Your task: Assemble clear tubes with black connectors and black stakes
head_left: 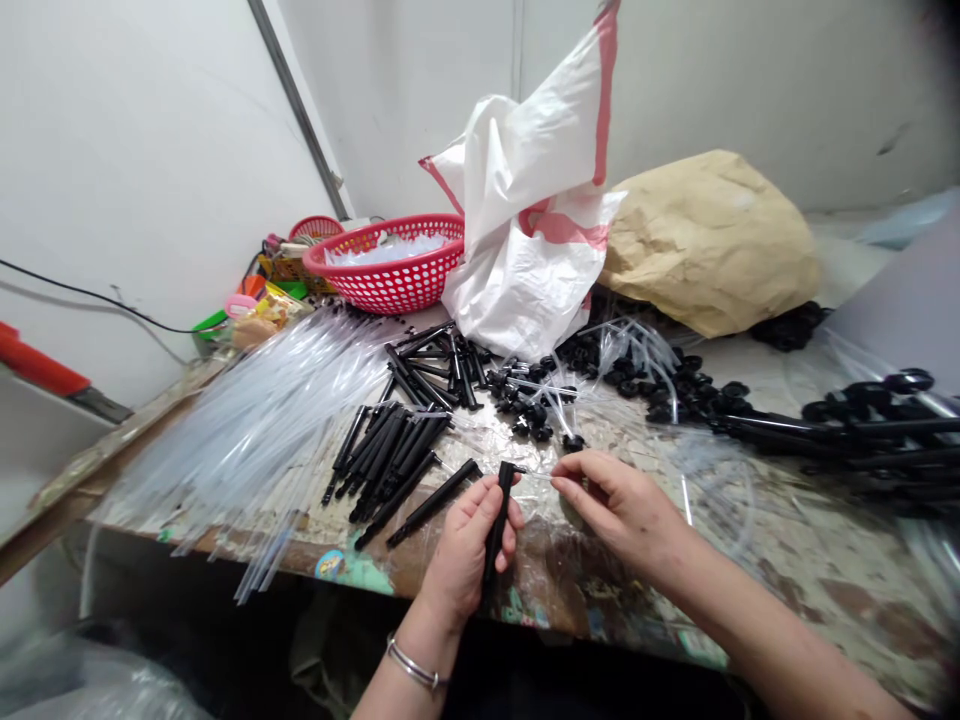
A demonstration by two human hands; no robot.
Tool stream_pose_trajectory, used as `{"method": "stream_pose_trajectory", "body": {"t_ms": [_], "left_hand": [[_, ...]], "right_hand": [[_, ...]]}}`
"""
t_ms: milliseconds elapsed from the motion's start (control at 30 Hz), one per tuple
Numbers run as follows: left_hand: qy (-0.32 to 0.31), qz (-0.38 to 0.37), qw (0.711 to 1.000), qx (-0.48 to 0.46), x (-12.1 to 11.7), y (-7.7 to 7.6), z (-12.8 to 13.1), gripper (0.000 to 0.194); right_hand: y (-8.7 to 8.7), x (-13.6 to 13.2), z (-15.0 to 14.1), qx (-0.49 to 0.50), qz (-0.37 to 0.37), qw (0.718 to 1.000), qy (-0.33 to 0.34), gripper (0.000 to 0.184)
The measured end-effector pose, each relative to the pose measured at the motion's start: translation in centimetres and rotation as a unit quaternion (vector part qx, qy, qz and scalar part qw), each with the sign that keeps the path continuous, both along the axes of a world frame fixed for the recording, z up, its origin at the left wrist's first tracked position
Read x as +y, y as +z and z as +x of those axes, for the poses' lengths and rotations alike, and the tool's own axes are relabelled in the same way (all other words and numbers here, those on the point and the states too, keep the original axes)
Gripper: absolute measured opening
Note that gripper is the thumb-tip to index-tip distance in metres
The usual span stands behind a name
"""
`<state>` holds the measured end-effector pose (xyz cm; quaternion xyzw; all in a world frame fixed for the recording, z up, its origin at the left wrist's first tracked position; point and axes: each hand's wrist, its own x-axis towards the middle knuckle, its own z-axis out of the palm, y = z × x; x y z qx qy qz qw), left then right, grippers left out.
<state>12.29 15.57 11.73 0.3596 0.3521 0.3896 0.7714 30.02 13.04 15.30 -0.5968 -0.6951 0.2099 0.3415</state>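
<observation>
My left hand point(471, 540) is wrapped round a black plastic tube point(496, 535), which stands nearly upright at the table's front edge. From the side of its top end a thin clear tube point(534, 474) runs to the right. My right hand point(611, 505) pinches the far end of that clear tube between thumb and forefinger. Just left of my hands, more black tubes point(397, 445) lie in a loose pile. Beyond my right hand are small black round-ended parts point(531, 408), some joined to clear tubing.
A thick bundle of long clear tubes point(255, 430) covers the table's left side. Behind stand a red basket point(390, 280), a white sack point(525, 250) and a brown paper bag point(712, 240). Black parts with rods point(862, 430) are heaped at right.
</observation>
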Motion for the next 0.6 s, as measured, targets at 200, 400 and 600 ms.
{"method": "stream_pose_trajectory", "body": {"t_ms": [200,400,600], "left_hand": [[-0.002,0.001,1.0,-0.005,0.0,-0.1,0.0,0.032],[-0.004,-0.012,1.0,-0.001,0.0,0.0,0.0,0.035],[-0.011,-0.006,1.0,0.012,0.0,-0.2,-0.1,0.029]], "right_hand": [[0.0,0.2,-0.6,-0.016,0.021,1.0,0.001,0.015],[0.0,0.5,-1.0,-0.023,0.049,0.999,-0.003,0.015],[-0.5,0.5,-1.3,-0.066,0.051,0.996,0.021,0.019]]}}
